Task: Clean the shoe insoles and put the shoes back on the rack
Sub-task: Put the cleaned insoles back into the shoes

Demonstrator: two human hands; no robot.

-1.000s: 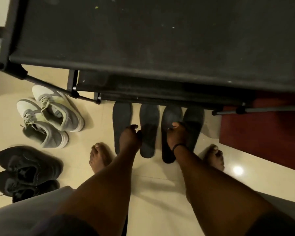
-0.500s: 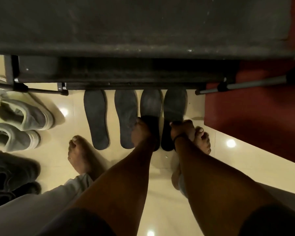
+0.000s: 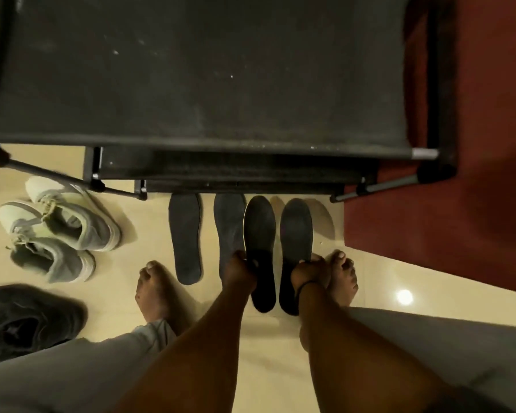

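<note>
Insoles, dark, four, in a row on the cream tiled floor (image 3: 280, 353) before the black shoe rack (image 3: 203, 84). Third insole (image 3: 259, 231) is gripped at mid-length by the left hand (image 3: 239, 272), fingers curled round its edge. Fourth insole (image 3: 296, 231) is gripped by the right hand (image 3: 310, 271), fingers likewise curled. First insole (image 3: 185, 236) and second insole (image 3: 228, 222) lie flat, untouched. Grey sneakers (image 3: 57, 228) and black shoes (image 3: 27, 320) are set on the floor, left. Two bare feet are seen beside the row.
</note>
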